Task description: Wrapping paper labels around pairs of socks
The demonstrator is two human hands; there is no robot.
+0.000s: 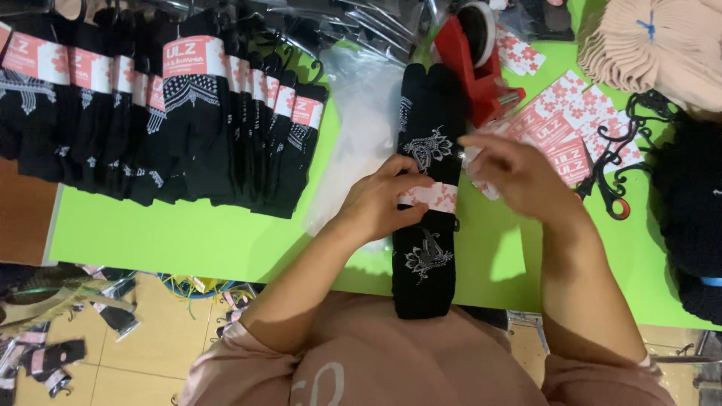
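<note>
A folded pair of black socks (pixel 427 248) with white floral print lies lengthwise on the green table (pixel 188 233) in front of me. A pink-and-white paper band (pixel 432 197) wraps across its middle. My left hand (pixel 380 203) presses the band's left end against the socks. My right hand (pixel 515 173) hovers just right of the socks, fingers curled toward the band's right end, over a pile of loose pink labels (pixel 564 124). Whether the right fingers pinch anything is unclear.
A row of banded black socks (pixel 173 113) lies overlapped at the left. A red tape dispenser (pixel 481 68) stands behind the socks. Clear plastic bags (pixel 361 128), black hooks (pixel 624 162), beige fabric (pixel 662 45) and a dark knit pile (pixel 692 210) surround the work spot.
</note>
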